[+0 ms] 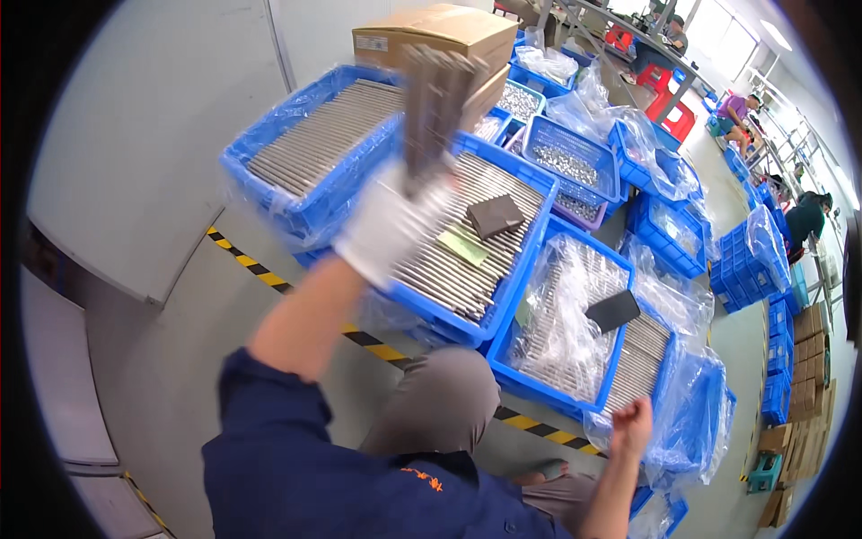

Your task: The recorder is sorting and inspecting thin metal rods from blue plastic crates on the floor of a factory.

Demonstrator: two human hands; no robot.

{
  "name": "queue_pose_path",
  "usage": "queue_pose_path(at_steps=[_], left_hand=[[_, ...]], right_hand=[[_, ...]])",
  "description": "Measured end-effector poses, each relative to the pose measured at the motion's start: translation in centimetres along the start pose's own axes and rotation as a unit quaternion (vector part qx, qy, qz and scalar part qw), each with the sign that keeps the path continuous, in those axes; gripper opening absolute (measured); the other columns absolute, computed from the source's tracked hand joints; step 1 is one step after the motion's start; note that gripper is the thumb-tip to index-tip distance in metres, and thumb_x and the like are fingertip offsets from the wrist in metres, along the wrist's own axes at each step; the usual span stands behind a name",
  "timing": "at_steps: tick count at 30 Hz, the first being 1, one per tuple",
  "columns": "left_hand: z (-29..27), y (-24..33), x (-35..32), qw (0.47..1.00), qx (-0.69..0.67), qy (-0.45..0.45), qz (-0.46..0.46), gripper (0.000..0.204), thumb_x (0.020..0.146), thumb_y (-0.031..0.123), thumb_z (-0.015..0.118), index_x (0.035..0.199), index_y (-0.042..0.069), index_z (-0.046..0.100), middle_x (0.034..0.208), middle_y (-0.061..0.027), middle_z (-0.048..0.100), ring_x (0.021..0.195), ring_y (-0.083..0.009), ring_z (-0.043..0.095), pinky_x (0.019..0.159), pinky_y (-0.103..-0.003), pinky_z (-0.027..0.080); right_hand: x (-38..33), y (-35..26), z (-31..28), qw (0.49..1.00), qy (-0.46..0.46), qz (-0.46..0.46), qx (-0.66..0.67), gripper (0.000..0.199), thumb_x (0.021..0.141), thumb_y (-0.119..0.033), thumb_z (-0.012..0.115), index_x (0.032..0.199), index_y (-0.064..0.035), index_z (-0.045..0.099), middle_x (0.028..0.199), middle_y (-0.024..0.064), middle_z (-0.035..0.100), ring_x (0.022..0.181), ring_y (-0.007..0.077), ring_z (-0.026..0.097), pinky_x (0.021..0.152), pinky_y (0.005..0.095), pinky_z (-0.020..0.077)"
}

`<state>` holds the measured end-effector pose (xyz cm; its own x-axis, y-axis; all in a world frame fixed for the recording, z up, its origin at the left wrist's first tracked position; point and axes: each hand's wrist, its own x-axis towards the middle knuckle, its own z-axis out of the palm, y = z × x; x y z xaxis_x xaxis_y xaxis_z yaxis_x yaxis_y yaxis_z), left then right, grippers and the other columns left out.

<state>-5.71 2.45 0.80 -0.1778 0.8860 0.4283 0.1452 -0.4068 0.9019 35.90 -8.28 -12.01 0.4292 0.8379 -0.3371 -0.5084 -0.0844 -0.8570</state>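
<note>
My left hand [395,225], in a white glove, is closed round the lower end of a bundle of grey metal rods [437,103]. The bundle stands roughly upright and is smeared by motion. Below the hand is a blue bin [516,310] of similar rods, with a dark brown block [496,216] and a slip of green paper [464,247] on top. My bare right hand [631,427] is curled into a loose fist, with nothing showing in it, beside another blue bin's rods [639,359]. On the neighbouring plastic-covered rods lies a flat black slab [613,311].
At the far left, a plastic-lined blue bin [260,211] holds more rods. Behind stand a cardboard box [449,29] and bins of small metal parts [566,164]. Yellow-black tape [373,346] marks the floor. Several people sit farther off on the right.
</note>
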Motion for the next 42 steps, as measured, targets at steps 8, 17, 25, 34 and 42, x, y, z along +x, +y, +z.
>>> queue_pose_path(at_steps=[8, 17, 25, 34, 42], left_hand=[[-18.7, -4.0, 16.2, 0.632, 0.773, 0.013, -0.052, 0.024, 0.080, 0.019, 0.040, 0.098, 0.014, 0.054, 0.087, -0.0119, 0.059, 0.083, -0.0288, 0.057, 0.070, -0.040, 0.045], [-17.9, -16.6, 23.4, 0.580, 0.803, -0.128, 0.051, 0.027, 0.076, 0.008, 0.042, 0.098, 0.019, 0.053, 0.093, -0.0064, 0.055, 0.085, -0.0227, 0.056, 0.073, -0.036, 0.044], [-15.3, -16.8, 24.7, 0.644, 0.737, -0.205, -0.015, 0.055, 0.068, -0.006, 0.046, 0.116, 0.021, 0.045, 0.114, -0.0074, 0.049, 0.102, -0.0270, 0.048, 0.086, -0.033, 0.040], [-15.3, -16.2, 24.8, 0.624, 0.749, -0.218, -0.048, 0.062, 0.064, -0.010, 0.050, 0.112, 0.028, 0.049, 0.125, -0.0002, 0.039, 0.111, -0.0224, 0.043, 0.092, -0.032, 0.036], [-17.5, -18.3, 23.5, 0.764, 0.626, -0.159, -0.002, 0.050, 0.067, -0.011, 0.039, 0.105, 0.018, 0.054, 0.116, -0.0062, 0.048, 0.104, -0.0253, 0.047, 0.090, -0.029, 0.037]], right_hand=[[0.4, -2.6, -18.7, 0.940, 0.337, -0.039, -0.048, 0.020, 0.080, -0.030, 0.050, 0.069, -0.0142, 0.046, 0.049, -0.0046, 0.034, 0.041, 0.0081, 0.033, 0.039, 0.0232, 0.0328], [-1.3, -4.1, -27.0, 0.875, 0.392, 0.037, -0.281, 0.014, 0.078, -0.015, 0.045, 0.075, -0.0033, 0.052, 0.063, 0.0060, 0.046, 0.052, 0.0197, 0.046, 0.043, 0.0329, 0.0412], [-2.4, -3.7, -19.7, 0.870, 0.375, -0.025, -0.320, 0.013, 0.078, -0.011, 0.041, 0.067, -0.0054, 0.047, 0.059, 0.0071, 0.044, 0.051, 0.0206, 0.045, 0.045, 0.0329, 0.0407], [-0.8, -3.1, -27.4, 0.914, 0.311, -0.006, -0.260, 0.016, 0.079, -0.014, 0.042, 0.067, -0.0058, 0.048, 0.056, 0.0062, 0.045, 0.049, 0.0181, 0.045, 0.044, 0.0301, 0.0386], [1.0, -1.8, -34.1, 0.911, 0.304, 0.021, -0.277, 0.019, 0.081, -0.018, 0.042, 0.066, -0.0073, 0.048, 0.055, 0.0045, 0.045, 0.050, 0.0165, 0.045, 0.045, 0.0288, 0.0386]])
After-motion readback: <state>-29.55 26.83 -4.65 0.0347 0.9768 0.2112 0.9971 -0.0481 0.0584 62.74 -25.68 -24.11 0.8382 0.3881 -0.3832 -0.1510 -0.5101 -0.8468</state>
